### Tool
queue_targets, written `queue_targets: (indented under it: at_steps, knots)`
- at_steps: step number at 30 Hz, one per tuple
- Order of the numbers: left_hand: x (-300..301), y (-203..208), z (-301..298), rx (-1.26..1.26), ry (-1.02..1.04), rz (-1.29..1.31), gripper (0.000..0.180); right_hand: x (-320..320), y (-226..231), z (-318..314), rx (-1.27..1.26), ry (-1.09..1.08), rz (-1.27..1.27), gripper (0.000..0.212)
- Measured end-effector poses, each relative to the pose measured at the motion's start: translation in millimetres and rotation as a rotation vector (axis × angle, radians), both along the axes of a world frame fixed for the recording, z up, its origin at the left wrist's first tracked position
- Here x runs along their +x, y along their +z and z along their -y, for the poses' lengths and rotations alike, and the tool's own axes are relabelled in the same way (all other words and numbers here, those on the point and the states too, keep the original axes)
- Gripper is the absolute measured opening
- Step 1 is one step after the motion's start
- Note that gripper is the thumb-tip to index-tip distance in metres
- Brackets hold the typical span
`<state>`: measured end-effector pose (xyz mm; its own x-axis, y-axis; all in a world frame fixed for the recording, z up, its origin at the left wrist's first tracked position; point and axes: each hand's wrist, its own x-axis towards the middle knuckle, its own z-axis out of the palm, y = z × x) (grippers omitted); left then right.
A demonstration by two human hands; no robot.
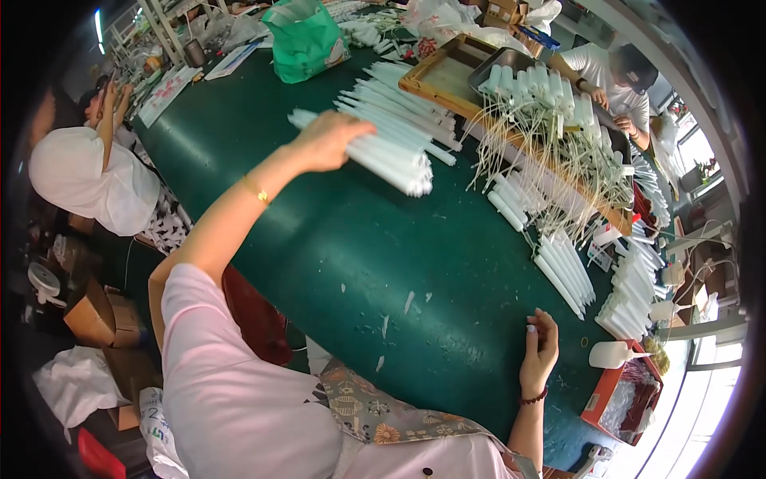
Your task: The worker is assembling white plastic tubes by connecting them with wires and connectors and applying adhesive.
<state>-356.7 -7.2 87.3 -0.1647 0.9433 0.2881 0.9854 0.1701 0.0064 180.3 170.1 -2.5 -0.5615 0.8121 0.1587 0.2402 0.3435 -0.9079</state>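
My left arm stretches across the green tabletop (359,239). Its hand, my left hand (327,142), is closed over a bundle of slim white candle-shaped sticks (395,164). The bundle lies on the table, and the fingers hide part of it. Just beyond it lies a larger pile of similar white sticks (391,112). Down at the lower right, my right hand (541,351) rests by the tabletop with its fingers loosely curled and the thumb apart; I see nothing in it. The nearest sticks to it are a fanned group (565,275).
A wooden frame (435,76) holds white tubes with trailing pale wires (542,152). At the right are a white squeeze bottle (610,354) and a red box (594,407) of plastic wrap. A green bag (307,44) stands far off. Other people sit left and far right.
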Motion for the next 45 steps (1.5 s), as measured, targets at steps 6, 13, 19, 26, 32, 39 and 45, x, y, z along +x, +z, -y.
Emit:
queue_targets:
  at_steps: [6,13,19,26,32,39,45]
  knots:
    - [-86.2,2.2,-79.7,0.074,0.038,-0.094,0.054,1.1,4.6,1.1,0.024,-0.032,0.077,0.033]
    - [-62.8,-40.2,-150.8,-0.301,0.418,-0.035,0.068,-9.5,12.9,1.6,0.102,-0.047,0.117,0.034]
    - [-57.3,-64.4,-158.3,-0.166,0.428,-0.113,0.069,-0.8,15.2,-5.3,0.140,-0.012,0.123,0.033]
    - [-76.9,-99.8,-132.0,0.184,0.108,0.075,0.078,14.2,40.4,-32.5,0.026,0.194,0.190,0.031]
    - [13.1,-75.5,-135.1,0.695,0.144,0.233,0.059,42.2,40.6,-65.9,0.541,-0.019,0.454,0.045]
    - [312.5,-47.3,-155.4,0.455,-0.801,0.360,0.027,3.6,26.7,-137.8,0.564,0.006,0.711,0.076]
    - [374.2,-61.5,-246.4,-0.007,-0.734,0.200,0.082,21.0,39.2,-158.8,0.408,0.088,0.626,0.066]
